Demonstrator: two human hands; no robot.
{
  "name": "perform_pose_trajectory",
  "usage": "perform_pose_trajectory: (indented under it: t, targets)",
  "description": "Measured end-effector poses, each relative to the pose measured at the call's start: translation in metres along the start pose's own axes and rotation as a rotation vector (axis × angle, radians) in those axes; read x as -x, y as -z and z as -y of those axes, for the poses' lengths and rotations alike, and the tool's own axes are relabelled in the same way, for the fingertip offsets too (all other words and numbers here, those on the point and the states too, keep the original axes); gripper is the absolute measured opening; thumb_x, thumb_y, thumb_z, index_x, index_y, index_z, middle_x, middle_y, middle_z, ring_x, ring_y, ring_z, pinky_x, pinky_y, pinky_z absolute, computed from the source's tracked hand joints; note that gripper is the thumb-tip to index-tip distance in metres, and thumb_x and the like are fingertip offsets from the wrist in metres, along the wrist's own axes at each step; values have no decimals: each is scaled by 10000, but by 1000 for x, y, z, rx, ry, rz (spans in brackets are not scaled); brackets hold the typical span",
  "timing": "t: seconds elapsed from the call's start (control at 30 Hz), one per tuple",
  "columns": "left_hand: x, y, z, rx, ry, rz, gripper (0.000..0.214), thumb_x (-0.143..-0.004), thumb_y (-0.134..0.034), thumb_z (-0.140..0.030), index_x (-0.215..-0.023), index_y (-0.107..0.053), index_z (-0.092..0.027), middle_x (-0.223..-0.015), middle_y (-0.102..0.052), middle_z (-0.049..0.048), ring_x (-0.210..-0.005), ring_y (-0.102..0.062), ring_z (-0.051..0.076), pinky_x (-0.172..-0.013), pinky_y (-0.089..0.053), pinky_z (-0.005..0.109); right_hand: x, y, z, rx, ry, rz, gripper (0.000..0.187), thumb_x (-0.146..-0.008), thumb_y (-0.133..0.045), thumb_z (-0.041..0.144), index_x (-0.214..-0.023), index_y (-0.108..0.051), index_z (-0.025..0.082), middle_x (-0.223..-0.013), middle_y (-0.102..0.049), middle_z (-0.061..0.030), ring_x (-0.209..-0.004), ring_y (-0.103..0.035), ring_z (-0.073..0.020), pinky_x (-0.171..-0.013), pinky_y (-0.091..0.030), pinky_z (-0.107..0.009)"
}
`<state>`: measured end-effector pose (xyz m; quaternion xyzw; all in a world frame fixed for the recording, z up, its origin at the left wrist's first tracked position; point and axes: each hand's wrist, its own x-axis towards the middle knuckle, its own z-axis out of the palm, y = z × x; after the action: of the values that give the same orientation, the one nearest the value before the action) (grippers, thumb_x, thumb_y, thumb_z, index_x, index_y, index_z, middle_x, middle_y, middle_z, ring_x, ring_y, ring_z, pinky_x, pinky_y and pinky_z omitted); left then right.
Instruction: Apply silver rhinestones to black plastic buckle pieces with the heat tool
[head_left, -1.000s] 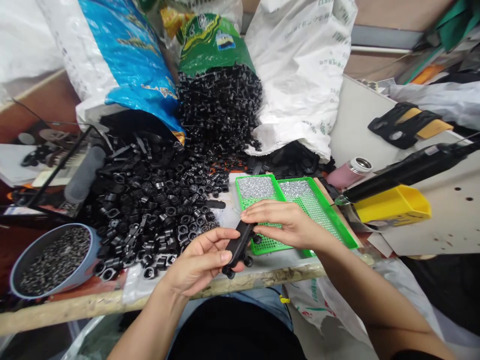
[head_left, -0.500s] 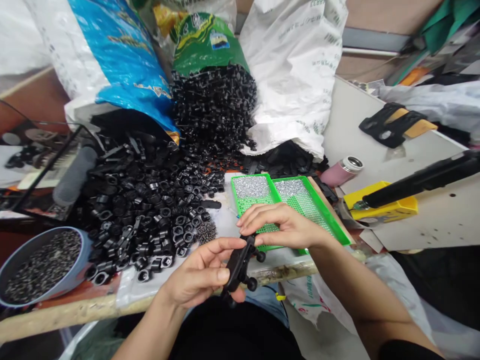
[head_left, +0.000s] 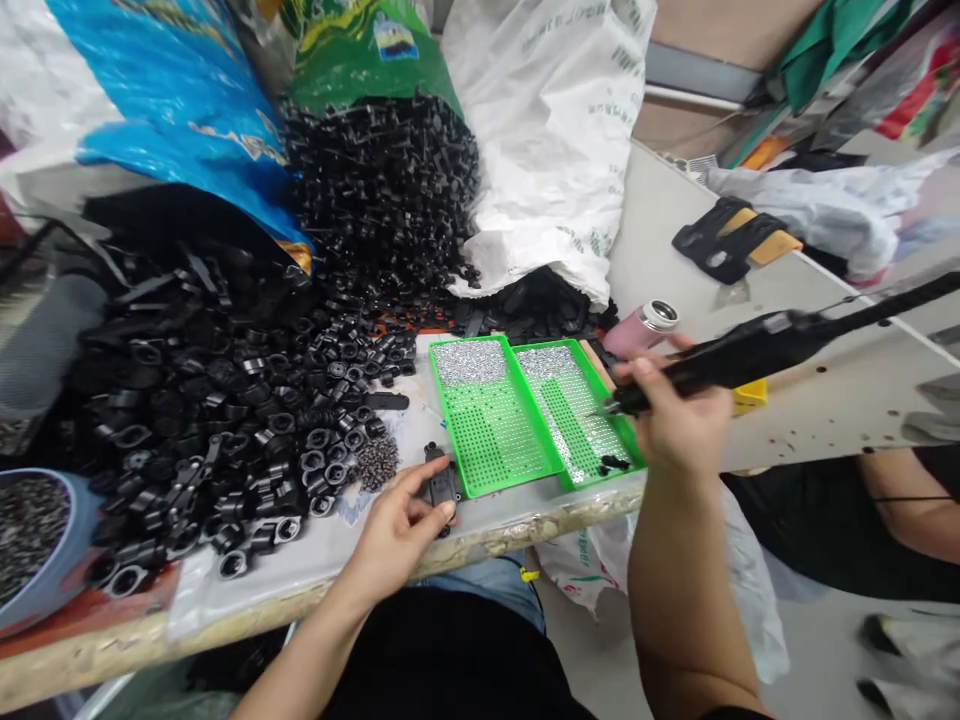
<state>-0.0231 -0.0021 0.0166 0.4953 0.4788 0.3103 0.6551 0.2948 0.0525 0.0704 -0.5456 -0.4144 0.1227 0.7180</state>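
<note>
Along the near edge of the bench, a rough, pale wooden rail [head_left: 517, 540] is seen; just beyond it, an elongated black plastic part [head_left: 442, 487] is pinched between the thumb and fingers of the left hand [head_left: 401, 515]; whether its underside is rested on the bench cannot be told. The two hands are held well apart, so that the part is placed at the left fingertips and far from the right hand [head_left: 686, 420]; by the latter, a black cylindrical power screwdriver [head_left: 750, 350] is gripped, its tip pointed leftward above the right-hand green perforated plastic tray [head_left: 635, 462]; in that tray's near corner a few small black pieces [head_left: 613, 464] are left lying. Just right of the part, the left-hand green perforated plastic tray [head_left: 551, 462] is set; silvery screws [head_left: 471, 360] are gathered at the far ends of both trays. To the left, a small mound of dark metal bits [head_left: 376, 463] and a broad heap of black plastic rings [head_left: 255, 390] are spread; farther back, a pink metal bottle [head_left: 631, 330] and a white woven sack [head_left: 544, 130] are seen.
</note>
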Motion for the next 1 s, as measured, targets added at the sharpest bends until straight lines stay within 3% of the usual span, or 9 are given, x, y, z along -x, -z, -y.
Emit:
perform_pose_trajectory:
  t: [0.07, 0.17, 0.3, 0.67, 0.87, 1.0]
  targets:
    - [-3, -6, 4, -90, -56, -53, 581, -867, -740, -399, -1400, -621, -199, -1249, -658, 127, -680, -668, 125, -628, -528, 258, 24, -16, -5, -72, -171, 205, 365, -782, -829, 321, -1067, -625, 218, -854, -717, 8, -726, -728, -177, -812, -613, -401]
    - [-4, -11, 6, -171, -101, -95, 525, -879, -721, -387, -1372, -653, -220, -1341, -593, 133, -624, -640, 96, -593, -539, 254, 67, -38, -6, -162, -239, 357, 232, -809, -775, 262, -975, -618, 220, -755, -667, 39, -650, -694, -143, -690, -597, -331]
    - [-7, -13, 7, -168, -92, -104, 522, -888, -705, -386, -1377, -648, -211, -1356, -591, 139, -639, -670, 106, -635, -570, 265, 95, -52, -13, -285, -275, 304, 200, -840, -724, 271, -989, -597, 230, -592, -515, 102, -446, -537, -90, -479, -496, -266]
    - [-10, -14, 10, -125, -74, -97, 570, -865, -711, -401, -1387, -632, -188, -1296, -593, 136, -621, -659, 108, -605, -549, 268, 100, -56, -10, -250, -263, 301, 237, -836, -733, 323, -934, -535, 238, -529, -498, 118, -422, -515, -91, -466, -476, -269]
    - [-10, -14, 11, -142, -87, -103, 555, -866, -706, -394, -1382, -642, -201, -1282, -599, 129, -608, -637, 114, -588, -525, 284, 101, -60, 18, -215, -217, 299, 197, -879, -663, 294, -1014, -525, 254, -576, -526, 100, -454, -528, -100, -503, -492, -293]
    - [-9, -15, 13, -173, -106, -127, 512, -859, -718, -361, -1349, -672, -220, -1166, -657, 92, -584, -586, 110, -548, -480, 262, 113, -82, 40, -288, -228, 429, 246, -894, -658, 340, -1066, -492, 279, -579, -523, 91, -483, -572, -133, -521, -527, -324]
